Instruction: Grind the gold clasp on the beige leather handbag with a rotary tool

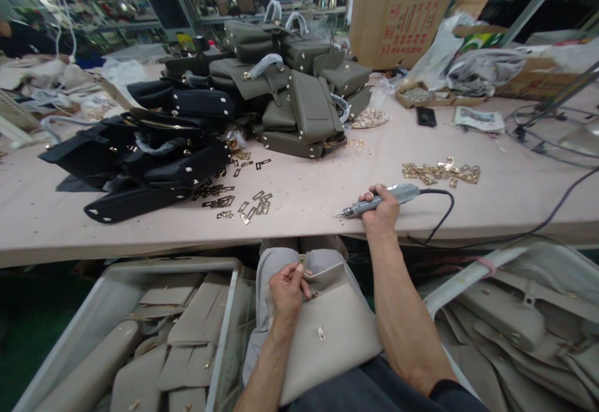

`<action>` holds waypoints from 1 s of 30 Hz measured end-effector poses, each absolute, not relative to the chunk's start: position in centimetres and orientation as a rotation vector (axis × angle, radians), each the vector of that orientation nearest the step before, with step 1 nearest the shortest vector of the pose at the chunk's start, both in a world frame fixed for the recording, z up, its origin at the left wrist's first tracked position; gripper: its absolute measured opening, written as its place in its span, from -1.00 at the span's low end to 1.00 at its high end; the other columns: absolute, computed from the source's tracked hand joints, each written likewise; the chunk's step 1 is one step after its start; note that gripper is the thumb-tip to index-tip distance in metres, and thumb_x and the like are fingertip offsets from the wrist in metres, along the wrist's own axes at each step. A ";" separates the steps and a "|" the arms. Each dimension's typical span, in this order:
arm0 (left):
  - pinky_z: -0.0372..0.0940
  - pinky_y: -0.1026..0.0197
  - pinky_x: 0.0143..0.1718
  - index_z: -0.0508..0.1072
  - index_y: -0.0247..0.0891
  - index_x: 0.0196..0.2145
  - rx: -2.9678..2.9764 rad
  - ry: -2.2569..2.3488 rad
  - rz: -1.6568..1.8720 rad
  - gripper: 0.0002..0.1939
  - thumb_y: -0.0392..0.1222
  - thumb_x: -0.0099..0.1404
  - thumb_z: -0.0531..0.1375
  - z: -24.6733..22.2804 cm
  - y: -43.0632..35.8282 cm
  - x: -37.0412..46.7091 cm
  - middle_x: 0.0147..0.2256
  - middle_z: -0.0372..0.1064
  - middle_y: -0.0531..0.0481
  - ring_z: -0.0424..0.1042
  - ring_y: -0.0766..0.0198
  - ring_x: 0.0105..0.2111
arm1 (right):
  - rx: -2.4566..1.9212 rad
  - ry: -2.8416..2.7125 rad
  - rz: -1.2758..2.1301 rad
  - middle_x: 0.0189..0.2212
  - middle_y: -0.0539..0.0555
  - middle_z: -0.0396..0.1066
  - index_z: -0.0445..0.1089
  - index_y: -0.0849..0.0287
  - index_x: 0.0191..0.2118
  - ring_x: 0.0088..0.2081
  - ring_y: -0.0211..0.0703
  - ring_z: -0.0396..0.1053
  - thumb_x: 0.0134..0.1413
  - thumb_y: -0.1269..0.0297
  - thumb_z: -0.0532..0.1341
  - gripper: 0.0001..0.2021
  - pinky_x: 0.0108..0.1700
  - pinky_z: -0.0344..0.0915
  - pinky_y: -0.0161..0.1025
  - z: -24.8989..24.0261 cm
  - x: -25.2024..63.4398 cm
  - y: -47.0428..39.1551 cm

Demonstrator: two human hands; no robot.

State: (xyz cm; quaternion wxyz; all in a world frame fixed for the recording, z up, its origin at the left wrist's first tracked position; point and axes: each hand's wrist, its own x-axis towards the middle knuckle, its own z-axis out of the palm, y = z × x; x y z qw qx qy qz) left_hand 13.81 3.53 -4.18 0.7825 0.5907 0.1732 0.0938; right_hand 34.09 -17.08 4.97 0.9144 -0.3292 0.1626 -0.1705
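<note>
Now, over the worktable (322,181), the right hand (381,209) grips an electric screwdriver (404,193) (bit leftward, roughly along the edge); apart, the left hand (286,293) pinches a beige bag (337,337) below that edge.

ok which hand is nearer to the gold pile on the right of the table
Right. The right hand, holding the powered screwdriver, is just left of the gold pile; the left hand is farther, below the table edge at the beige bag.

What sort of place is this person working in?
Probably a bag factory or workshop: olive bags are heaped on the table, gold-coloured fittings lie on it, and the right hand holds a corded power tool.
</note>
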 end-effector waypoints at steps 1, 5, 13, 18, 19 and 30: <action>0.13 0.39 -0.72 0.58 -0.42 -0.27 1.280 0.376 0.201 -0.65 0.02 0.31 0.37 -4.1 3.5 13.8 -0.38 0.56 -0.17 0.29 0.39 -0.75 | -0.693 0.337 -0.360 -0.41 -0.11 0.31 0.25 0.15 -0.25 -0.56 -0.32 0.24 -0.05 0.40 0.31 -0.75 -0.46 0.41 -0.34 5.0 34.1 -16.9; 0.13 0.39 -0.71 0.59 -0.41 -0.27 1.293 0.379 0.200 -0.65 0.02 0.32 0.36 -3.9 3.5 13.8 -0.37 0.57 -0.17 0.29 0.39 -0.75 | -0.717 0.341 -0.393 -0.41 -0.10 0.32 0.27 0.15 -0.25 -0.55 -0.31 0.25 -0.05 0.40 0.31 -0.76 -0.48 0.41 -0.34 5.1 34.1 -16.4; 0.14 0.38 -0.73 0.59 -0.41 -0.27 1.271 0.403 0.193 -0.63 0.04 0.28 0.38 -3.5 3.5 13.9 -0.38 0.57 -0.16 0.27 0.39 -0.76 | -0.704 0.348 -0.376 -0.42 -0.11 0.32 0.26 0.14 -0.26 -0.56 -0.32 0.24 -0.08 0.38 0.32 -0.74 -0.50 0.41 -0.36 5.1 34.2 -16.5; 0.15 0.39 -0.74 0.58 -0.40 -0.29 1.272 0.389 0.193 -0.64 0.04 0.28 0.38 -3.6 3.4 13.9 -0.39 0.56 -0.15 0.28 0.40 -0.76 | -0.693 0.334 -0.391 -0.41 -0.10 0.33 0.25 0.14 -0.25 -0.55 -0.31 0.25 -0.07 0.39 0.33 -0.73 -0.49 0.41 -0.34 5.0 34.2 -16.4; 0.14 0.39 -0.74 0.58 -0.40 -0.29 1.273 0.390 0.194 -0.64 0.03 0.28 0.38 -3.6 3.4 13.9 -0.39 0.56 -0.15 0.28 0.40 -0.76 | -0.699 0.335 -0.392 -0.41 -0.10 0.32 0.24 0.14 -0.25 -0.55 -0.31 0.25 -0.05 0.39 0.33 -0.73 -0.48 0.42 -0.34 5.0 34.2 -16.4; 0.14 0.37 -0.74 0.59 -0.39 -0.30 1.296 0.390 0.194 -0.60 0.09 0.28 0.37 -3.7 3.5 13.8 -0.48 0.52 -0.09 0.27 0.37 -0.76 | -0.734 0.370 -0.403 -0.43 -0.13 0.30 0.20 0.11 -0.26 -0.57 -0.31 0.25 0.06 0.34 0.33 -0.74 -0.48 0.41 -0.34 5.0 34.5 -16.3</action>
